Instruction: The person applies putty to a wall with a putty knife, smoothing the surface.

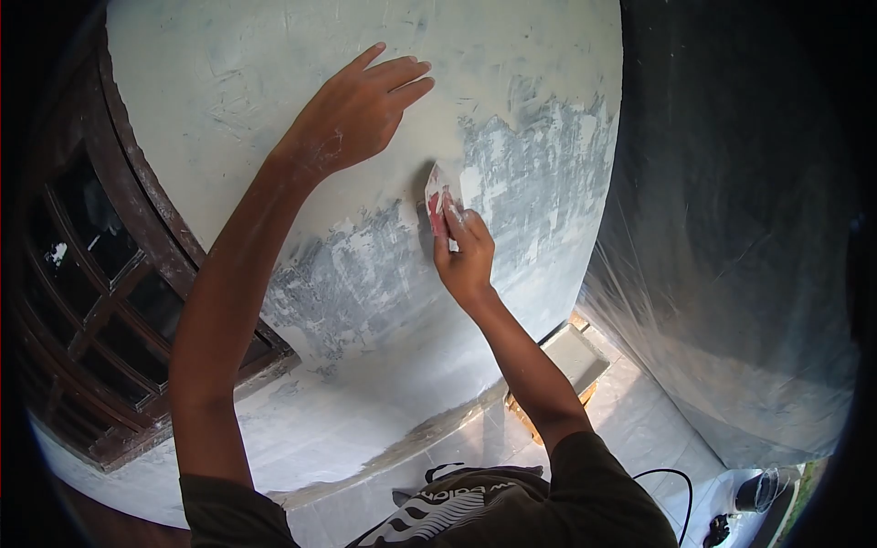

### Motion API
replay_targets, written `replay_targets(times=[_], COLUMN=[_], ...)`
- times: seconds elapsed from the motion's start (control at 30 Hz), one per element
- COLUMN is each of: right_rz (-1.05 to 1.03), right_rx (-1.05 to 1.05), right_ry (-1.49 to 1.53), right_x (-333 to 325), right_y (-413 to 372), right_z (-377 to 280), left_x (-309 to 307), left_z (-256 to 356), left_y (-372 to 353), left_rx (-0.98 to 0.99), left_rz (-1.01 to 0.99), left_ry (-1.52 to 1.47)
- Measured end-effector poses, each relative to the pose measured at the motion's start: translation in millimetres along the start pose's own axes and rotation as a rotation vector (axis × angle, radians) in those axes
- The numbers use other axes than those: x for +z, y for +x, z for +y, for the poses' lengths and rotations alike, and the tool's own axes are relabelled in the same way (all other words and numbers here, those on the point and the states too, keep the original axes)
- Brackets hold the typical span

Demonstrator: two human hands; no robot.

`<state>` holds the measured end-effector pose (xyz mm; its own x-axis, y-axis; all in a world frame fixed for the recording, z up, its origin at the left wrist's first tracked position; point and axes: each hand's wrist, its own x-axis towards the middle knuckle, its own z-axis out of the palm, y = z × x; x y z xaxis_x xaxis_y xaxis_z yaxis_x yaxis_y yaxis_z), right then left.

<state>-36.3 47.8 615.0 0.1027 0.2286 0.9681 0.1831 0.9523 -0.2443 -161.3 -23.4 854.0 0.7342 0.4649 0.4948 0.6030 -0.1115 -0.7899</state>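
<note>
My left hand [361, 108] is raised at the upper middle, against or just in front of the pale wall [247, 55], fingers apart and nothing in it. Lower and to the right, my right hand [466, 251] grips a small putty knife [437, 203], its red and white-smeared surface pointing up, close against the wall. Around the knife the wall changes from a smooth cream coat above to a patchy grey and white band [356, 265]. Whether the blade touches the wall is hard to tell.
A dark wooden window frame [119, 301] with panes stands at the left. Translucent plastic sheeting [731, 228] hangs at the right. Below, a grey tray-like slab [574, 358] is on the tiled floor [658, 402], with a dark bucket [755, 493] and a black cable [681, 477] at lower right.
</note>
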Motion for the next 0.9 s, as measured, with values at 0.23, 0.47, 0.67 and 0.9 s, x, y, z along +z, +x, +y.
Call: replay_targets(times=[0.23, 0.47, 0.67, 0.9], right_rz=[-0.135, -0.076, 0.028, -0.207], right_rx=[0.063, -0.028, 0.006, 0.017], right_ry=[-0.225, 0.041, -0.188, -0.091], right_x=[12, 5, 14, 15], right_y=[21, -37, 50, -43], right_z=[16, -26, 16, -25], left_x=[4, -6, -7, -8], left_z=[3, -1, -1, 1], left_y=[-2, 2, -2, -4], left_rx=[0.006, 0.002, -0.022, -0.016], left_rz=[0.003, 0.01, 0.014, 0.0], left_ry=[0.064, -0.008, -0.043, -0.051])
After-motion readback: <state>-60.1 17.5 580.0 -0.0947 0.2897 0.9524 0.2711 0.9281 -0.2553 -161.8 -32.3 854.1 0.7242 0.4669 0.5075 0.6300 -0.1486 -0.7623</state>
